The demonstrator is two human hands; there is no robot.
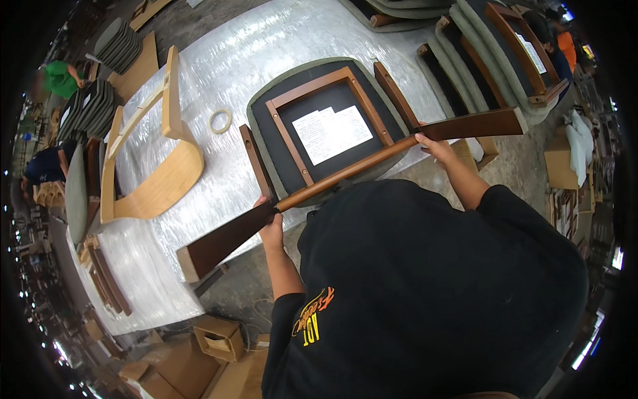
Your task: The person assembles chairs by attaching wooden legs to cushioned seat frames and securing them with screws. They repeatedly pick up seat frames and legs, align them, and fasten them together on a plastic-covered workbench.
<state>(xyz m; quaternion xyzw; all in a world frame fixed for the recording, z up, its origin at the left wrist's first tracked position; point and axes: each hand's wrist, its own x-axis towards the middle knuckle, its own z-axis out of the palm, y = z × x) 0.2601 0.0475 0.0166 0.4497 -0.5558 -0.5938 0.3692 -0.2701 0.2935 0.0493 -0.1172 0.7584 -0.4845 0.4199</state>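
A dark brown wooden chair leg frame (355, 166) spans the near side of an upturned chair seat, its two tapered legs pointing outward left and right. My left hand (271, 227) is closed around the joint where the left leg (227, 241) meets the round crossbar. At the opposite joint, beside the right leg (475, 126), my right hand (433, 147) grips the frame. The grey upholstered seat (282, 149) lies underside up, with a brown wooden square frame (289, 143) and a white printed sheet (332, 135) on its black base.
Plastic film covers the table (219, 50). A roll of tape (220, 121) and a pale bent-wood chair frame (174, 179) lie to the left. Stacked upholstered seats (458, 60) stand at the far right. Cardboard boxes (219, 338) sit below the near edge. Other people work farther off.
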